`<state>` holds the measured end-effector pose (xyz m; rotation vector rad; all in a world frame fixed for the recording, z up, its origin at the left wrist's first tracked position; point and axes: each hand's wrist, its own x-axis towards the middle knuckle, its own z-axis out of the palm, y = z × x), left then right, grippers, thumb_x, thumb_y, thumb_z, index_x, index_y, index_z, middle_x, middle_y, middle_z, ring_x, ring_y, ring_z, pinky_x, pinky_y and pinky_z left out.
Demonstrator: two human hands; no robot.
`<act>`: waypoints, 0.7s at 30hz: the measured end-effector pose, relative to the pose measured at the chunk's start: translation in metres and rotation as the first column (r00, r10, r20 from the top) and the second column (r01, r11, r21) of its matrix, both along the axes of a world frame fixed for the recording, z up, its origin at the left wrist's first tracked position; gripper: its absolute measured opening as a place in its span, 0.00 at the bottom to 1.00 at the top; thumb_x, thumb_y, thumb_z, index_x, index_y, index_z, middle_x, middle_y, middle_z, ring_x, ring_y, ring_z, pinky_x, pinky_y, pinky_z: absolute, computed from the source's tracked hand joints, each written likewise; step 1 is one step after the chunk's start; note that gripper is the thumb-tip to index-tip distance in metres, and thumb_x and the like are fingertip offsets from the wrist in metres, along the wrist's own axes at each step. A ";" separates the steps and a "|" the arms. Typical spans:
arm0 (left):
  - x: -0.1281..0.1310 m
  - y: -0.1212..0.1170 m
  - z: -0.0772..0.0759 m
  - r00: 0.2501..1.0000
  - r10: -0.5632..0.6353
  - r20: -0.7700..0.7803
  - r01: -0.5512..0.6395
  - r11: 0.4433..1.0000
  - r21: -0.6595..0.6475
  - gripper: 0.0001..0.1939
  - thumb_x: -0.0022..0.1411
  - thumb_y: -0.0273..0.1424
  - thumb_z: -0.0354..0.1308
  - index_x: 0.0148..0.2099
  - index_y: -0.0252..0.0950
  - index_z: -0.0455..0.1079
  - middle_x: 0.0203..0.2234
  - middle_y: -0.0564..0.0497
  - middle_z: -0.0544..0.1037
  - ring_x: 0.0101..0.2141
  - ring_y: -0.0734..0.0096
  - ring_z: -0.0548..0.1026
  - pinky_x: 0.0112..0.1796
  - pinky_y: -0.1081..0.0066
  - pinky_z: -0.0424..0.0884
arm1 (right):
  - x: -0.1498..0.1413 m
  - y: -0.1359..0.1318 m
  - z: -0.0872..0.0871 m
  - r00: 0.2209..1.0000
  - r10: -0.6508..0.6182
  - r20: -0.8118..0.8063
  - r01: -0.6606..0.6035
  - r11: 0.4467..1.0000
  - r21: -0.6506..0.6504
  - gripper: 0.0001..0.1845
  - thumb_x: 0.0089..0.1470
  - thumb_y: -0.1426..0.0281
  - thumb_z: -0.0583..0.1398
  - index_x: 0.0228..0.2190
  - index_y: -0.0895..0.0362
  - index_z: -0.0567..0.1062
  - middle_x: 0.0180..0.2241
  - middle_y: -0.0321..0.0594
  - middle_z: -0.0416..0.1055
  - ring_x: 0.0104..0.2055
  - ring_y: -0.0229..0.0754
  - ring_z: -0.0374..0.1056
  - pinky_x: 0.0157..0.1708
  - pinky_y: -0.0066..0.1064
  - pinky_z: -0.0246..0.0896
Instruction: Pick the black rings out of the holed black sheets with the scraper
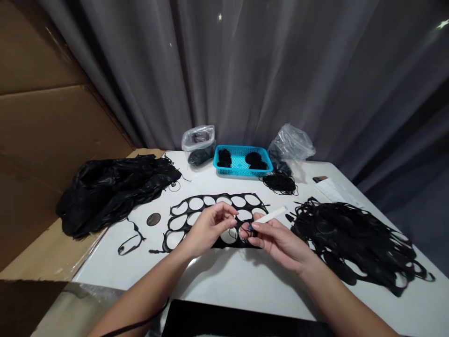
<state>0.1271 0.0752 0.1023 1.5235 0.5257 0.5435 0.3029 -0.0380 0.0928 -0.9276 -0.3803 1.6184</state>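
Observation:
My right hand [280,241] is closed round a slim white stick-like tool [271,215], which points up and to the right. A small dark piece with a bit of blue shows at its fingers; its kind is unclear. My left hand [210,229] faces it a little to the left, thumb and fingers bent together. A thin black loop hangs near those fingertips, and whether they pinch it I cannot tell. Below both hands a black sheet with rows of round holes [177,222] lies on the white table [217,276]. Left of the sheet is a dark disc [153,219].
A blue basket [242,172] with black bundles stands at the back between a clear container [199,145] and a plastic bag [293,142]. Black cord [279,183] lies beside it. Black heaps lie left [115,192] and right [351,238]. Cardboard [52,126] stands at left.

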 end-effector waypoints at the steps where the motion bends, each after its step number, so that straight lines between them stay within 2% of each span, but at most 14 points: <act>1: 0.002 0.001 0.000 1.000 0.005 0.004 -0.005 1.000 0.009 0.11 0.63 0.36 0.63 0.42 0.35 0.71 0.32 0.53 0.72 0.33 0.75 0.70 0.36 0.74 0.65 | 0.001 -0.001 -0.001 1.000 0.006 -0.009 -0.006 1.000 -0.001 0.16 0.48 0.71 0.71 0.30 0.58 0.68 0.36 0.43 0.78 0.40 0.42 0.78 0.37 0.25 0.75; 5: 0.006 0.003 -0.002 1.000 0.024 -0.004 -0.024 0.999 0.045 0.11 0.62 0.37 0.63 0.41 0.35 0.70 0.33 0.52 0.72 0.34 0.74 0.70 0.36 0.73 0.66 | 0.005 -0.002 -0.003 0.999 0.040 -0.022 -0.040 0.999 0.002 0.17 0.48 0.71 0.71 0.31 0.57 0.68 0.37 0.44 0.78 0.40 0.40 0.77 0.39 0.26 0.74; 9: 0.004 0.007 -0.006 0.999 0.029 -0.044 -0.025 0.994 0.108 0.10 0.65 0.37 0.59 0.43 0.36 0.70 0.34 0.51 0.73 0.36 0.70 0.72 0.39 0.70 0.68 | 0.006 0.000 -0.003 0.992 0.116 0.051 -0.119 0.991 0.056 0.16 0.49 0.70 0.71 0.28 0.58 0.67 0.38 0.44 0.78 0.38 0.36 0.75 0.37 0.24 0.72; 11: 0.000 0.011 -0.009 0.995 -0.078 -0.056 0.085 0.986 0.145 0.13 0.64 0.34 0.59 0.51 0.38 0.70 0.44 0.47 0.73 0.45 0.65 0.72 0.44 0.67 0.69 | 0.004 0.004 -0.002 0.977 0.177 0.118 -0.186 0.980 0.070 0.18 0.47 0.68 0.72 0.26 0.58 0.67 0.36 0.42 0.77 0.35 0.35 0.74 0.32 0.22 0.71; 13: -0.002 0.014 -0.013 0.957 -0.284 -0.053 0.288 0.951 0.114 0.26 0.61 0.31 0.61 0.61 0.43 0.64 0.54 0.44 0.69 0.51 0.61 0.71 0.48 0.64 0.69 | 0.001 0.012 -0.001 0.943 0.271 0.193 -0.289 0.955 0.067 0.19 0.45 0.66 0.73 0.26 0.58 0.67 0.33 0.40 0.77 0.32 0.36 0.73 0.26 0.21 0.69; 15: -0.001 0.018 -0.018 0.888 -0.460 -0.027 0.460 0.888 0.010 0.38 0.59 0.31 0.63 0.68 0.47 0.54 0.55 0.44 0.68 0.45 0.63 0.74 0.43 0.64 0.71 | 0.001 0.022 0.001 0.890 0.377 0.256 -0.403 0.914 0.057 0.20 0.44 0.64 0.73 0.27 0.58 0.68 0.32 0.40 0.76 0.32 0.38 0.74 0.21 0.21 0.67; 16: 0.001 0.019 -0.021 0.869 -0.494 -0.010 0.494 0.869 -0.034 0.39 0.59 0.31 0.63 0.69 0.47 0.53 0.53 0.44 0.70 0.40 0.66 0.76 0.41 0.65 0.72 | 0.002 0.027 0.002 0.864 0.415 0.285 -0.447 0.893 0.052 0.20 0.44 0.63 0.72 0.28 0.58 0.68 0.32 0.40 0.76 0.32 0.39 0.75 0.19 0.21 0.66; 18: 0.006 0.022 -0.027 0.900 -0.435 0.020 0.436 0.898 -0.061 0.34 0.61 0.33 0.63 0.67 0.44 0.57 0.46 0.47 0.73 0.34 0.71 0.75 0.40 0.66 0.71 | 0.008 0.040 0.005 0.828 0.438 0.351 -0.482 0.875 0.046 0.20 0.45 0.62 0.72 0.30 0.58 0.69 0.32 0.41 0.77 0.32 0.41 0.75 0.16 0.20 0.63; 21: 0.014 0.029 -0.035 0.985 -0.150 0.086 0.156 0.985 -0.070 0.24 0.63 0.37 0.62 0.59 0.38 0.65 0.35 0.51 0.74 0.36 0.69 0.76 0.42 0.67 0.70 | 0.019 0.061 0.008 0.820 0.284 0.498 -0.362 0.930 0.065 0.21 0.46 0.59 0.71 0.28 0.56 0.67 0.30 0.40 0.77 0.33 0.42 0.74 0.16 0.21 0.62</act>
